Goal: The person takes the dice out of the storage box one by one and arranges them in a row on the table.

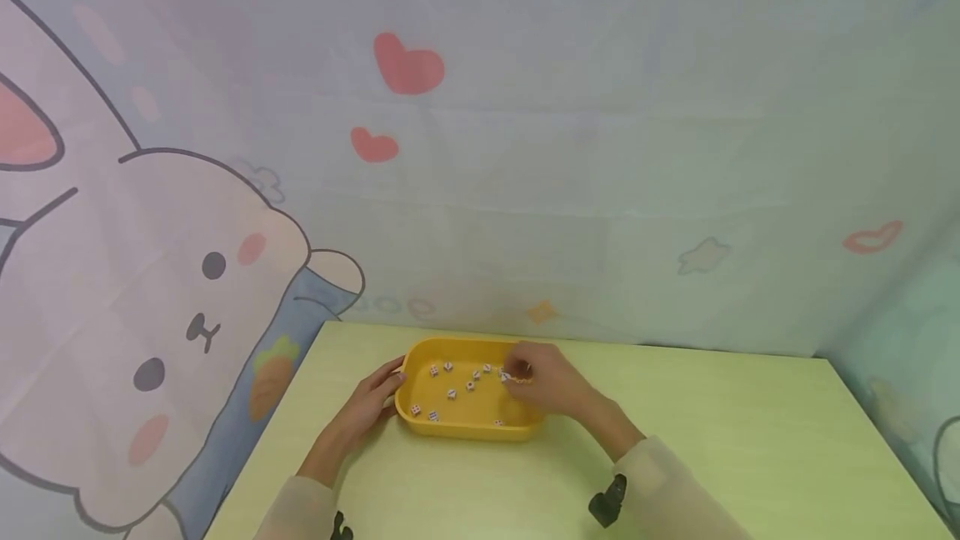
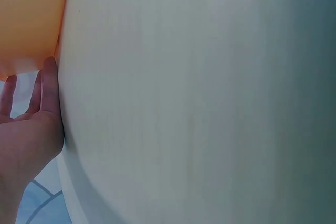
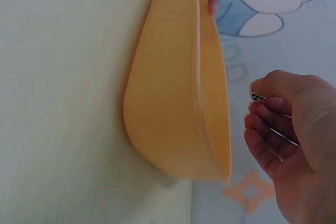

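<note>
A yellow tray [image 1: 472, 432] with rounded corners sits on the table, with several small white dice [image 1: 452, 394] scattered over its floor. At the tray's left end my left hand [image 1: 369, 402] grips the wall, one digit over the rim and other fingers against the outside. The left wrist view shows those fingers of the left hand [image 2: 31, 124] touching the tray's side [image 2: 31, 19]. Over the tray's right part, my right hand [image 1: 551, 377] pinches one white die [image 3: 256, 94] with dark dots between thumb and fingertip. From the head, the right hand covers the tray's far right corner.
The pale yellow-green table [image 1: 712, 440] extends to the right of the tray and in front of it. Behind the table hangs a cloth backdrop [image 1: 525, 190] with a rabbit and hearts. A dark cable [image 1: 939, 461] hangs at the far right.
</note>
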Action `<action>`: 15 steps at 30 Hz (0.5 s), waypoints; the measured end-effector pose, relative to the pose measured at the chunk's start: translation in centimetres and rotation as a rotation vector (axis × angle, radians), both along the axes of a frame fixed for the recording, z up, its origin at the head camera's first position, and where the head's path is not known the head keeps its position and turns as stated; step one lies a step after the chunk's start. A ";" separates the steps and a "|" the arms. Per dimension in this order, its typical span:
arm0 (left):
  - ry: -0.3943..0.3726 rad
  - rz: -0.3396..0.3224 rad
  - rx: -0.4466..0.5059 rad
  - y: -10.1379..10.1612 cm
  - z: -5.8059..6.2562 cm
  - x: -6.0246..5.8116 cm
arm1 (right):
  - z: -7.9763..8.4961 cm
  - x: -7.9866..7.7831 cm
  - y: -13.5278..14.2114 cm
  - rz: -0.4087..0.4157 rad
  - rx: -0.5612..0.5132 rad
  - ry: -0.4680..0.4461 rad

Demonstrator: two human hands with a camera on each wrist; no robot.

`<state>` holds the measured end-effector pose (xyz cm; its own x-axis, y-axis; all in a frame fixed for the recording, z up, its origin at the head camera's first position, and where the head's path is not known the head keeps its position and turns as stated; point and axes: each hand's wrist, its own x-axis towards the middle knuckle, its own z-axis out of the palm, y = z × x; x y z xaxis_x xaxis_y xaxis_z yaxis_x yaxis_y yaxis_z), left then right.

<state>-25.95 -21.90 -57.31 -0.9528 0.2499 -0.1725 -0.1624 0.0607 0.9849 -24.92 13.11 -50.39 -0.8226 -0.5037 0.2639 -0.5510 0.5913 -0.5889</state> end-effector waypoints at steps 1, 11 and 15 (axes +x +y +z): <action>0.001 0.002 0.000 0.0 0.0 0.0 | 0.1 0.1 0.7 -0.013 -0.003 0.001; 0.000 0.020 -0.005 0.2 -0.2 0.0 | -2.2 0.3 7.7 -0.174 -0.055 -0.031; 0.003 0.032 -0.006 0.3 -0.2 0.1 | -4.0 0.4 10.0 -0.201 -0.036 -0.030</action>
<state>-25.81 -21.61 -57.48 -0.9609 0.2178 -0.1711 -0.1615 0.0614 0.9850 -24.51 23.12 -54.44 -0.9135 -0.3191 0.2523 -0.4056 0.6657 -0.6264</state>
